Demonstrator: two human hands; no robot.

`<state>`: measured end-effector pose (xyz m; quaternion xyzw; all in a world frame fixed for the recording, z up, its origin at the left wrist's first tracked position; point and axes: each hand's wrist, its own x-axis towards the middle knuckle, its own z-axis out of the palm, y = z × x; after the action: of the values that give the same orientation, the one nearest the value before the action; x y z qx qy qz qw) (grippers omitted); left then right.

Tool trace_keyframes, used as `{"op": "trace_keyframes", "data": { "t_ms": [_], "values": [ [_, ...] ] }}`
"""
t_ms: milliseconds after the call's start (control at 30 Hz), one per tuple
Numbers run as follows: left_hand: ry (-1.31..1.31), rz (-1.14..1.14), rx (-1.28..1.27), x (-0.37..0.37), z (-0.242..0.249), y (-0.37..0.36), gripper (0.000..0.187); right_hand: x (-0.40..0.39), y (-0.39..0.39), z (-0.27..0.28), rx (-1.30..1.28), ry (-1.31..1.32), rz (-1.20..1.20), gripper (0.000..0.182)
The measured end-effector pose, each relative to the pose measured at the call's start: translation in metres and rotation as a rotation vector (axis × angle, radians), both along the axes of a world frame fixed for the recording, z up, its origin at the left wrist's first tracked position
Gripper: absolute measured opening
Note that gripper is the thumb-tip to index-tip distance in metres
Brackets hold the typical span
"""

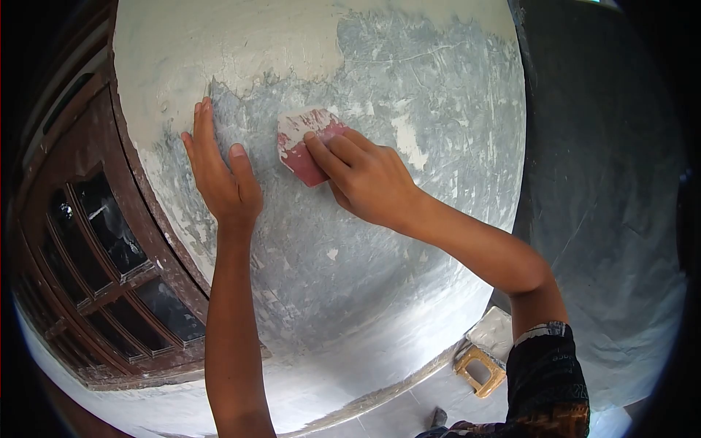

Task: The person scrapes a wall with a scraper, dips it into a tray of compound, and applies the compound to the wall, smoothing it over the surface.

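Note:
My right hand [366, 175] pinches a flat red piece [305, 162] with angled corners, thumb on its near face. Its upper part is smeared with a whitish coating, and it lies against the wall [307, 248]. To the left, my left hand [223, 171] rests open against the same wall, fingers pointing up and thumb apart. Around both hands the surface is rough grey with pale scraped patches. Above them a cream coat [226, 44] ends in a ragged lower edge.
A brown wooden window frame [109, 292] with dark glass panes stands at the left. Dark sheeting [599, 182] hangs along the right side. Down on the tiled floor [398, 420] are a yellow stool [480, 370] and a whitish, smeared object [493, 332] beside it.

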<state>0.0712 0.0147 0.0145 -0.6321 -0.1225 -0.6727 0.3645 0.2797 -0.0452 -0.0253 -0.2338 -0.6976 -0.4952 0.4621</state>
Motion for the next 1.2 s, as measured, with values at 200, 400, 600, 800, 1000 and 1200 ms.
{"op": "trace_keyframes", "data": {
  "t_ms": [200,400,600,800,1000,1200],
  "values": [
    [-0.004,0.028,-0.009,0.000,-0.001,0.000,0.056,0.033,0.020,0.099,0.235,0.222,-0.057,0.037],
    [-0.004,0.004,-0.008,0.000,0.000,-0.003,0.057,0.023,0.032,0.054,0.043,0.186,-0.174,0.047],
    [0.022,0.015,-0.015,0.002,0.000,-0.002,0.057,0.008,-0.045,-0.060,-0.468,0.267,0.268,0.040],
    [0.011,-0.060,-0.177,0.027,-0.054,-0.005,0.057,0.079,-0.076,-0.111,-1.192,0.932,0.820,0.015],
    [0.059,-0.224,-0.366,0.127,-0.146,-0.025,0.060,0.179,-0.087,-0.166,-1.200,1.208,0.912,0.017],
    [0.195,-0.384,-0.464,0.277,-0.226,-0.026,0.058,0.285,-0.087,-0.236,-1.233,1.424,0.850,0.019]
  ]
}}
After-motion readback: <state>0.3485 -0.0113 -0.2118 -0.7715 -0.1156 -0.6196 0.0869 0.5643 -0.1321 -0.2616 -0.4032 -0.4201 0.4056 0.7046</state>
